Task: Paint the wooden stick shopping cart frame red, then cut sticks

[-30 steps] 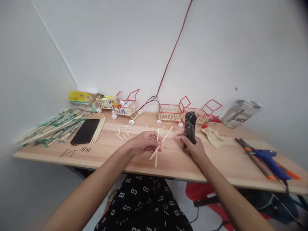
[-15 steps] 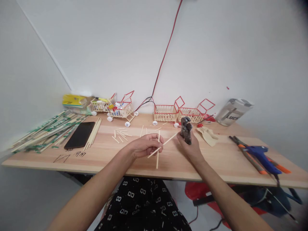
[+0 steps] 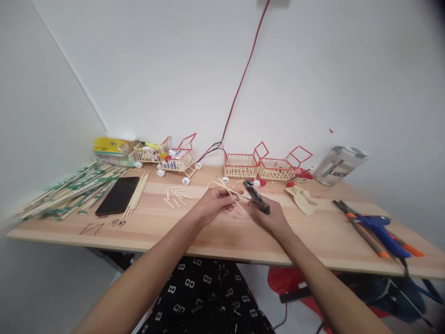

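My left hand (image 3: 214,203) is closed on a few thin wooden sticks (image 3: 226,189) above the middle of the wooden table (image 3: 215,234). My right hand (image 3: 271,217) grips a dark cutting tool (image 3: 256,197), tilted with its head pointing left toward the sticks. The two hands are close together, nearly touching. Short cut stick pieces (image 3: 176,194) lie on the table just left of my left hand.
Small stick-built carts (image 3: 174,158) with red frames (image 3: 267,166) line the back wall. A black phone (image 3: 118,195) and wrapped chopsticks (image 3: 69,188) lie at left. A blue glue gun (image 3: 384,229), orange-handled pliers (image 3: 361,229), a silver pouch (image 3: 339,165) and a beige glove (image 3: 303,197) sit at right.
My right hand lowered the tool from upright to tilted and brought it left to the sticks. My left hand turned the sticks, now pointing up and away.
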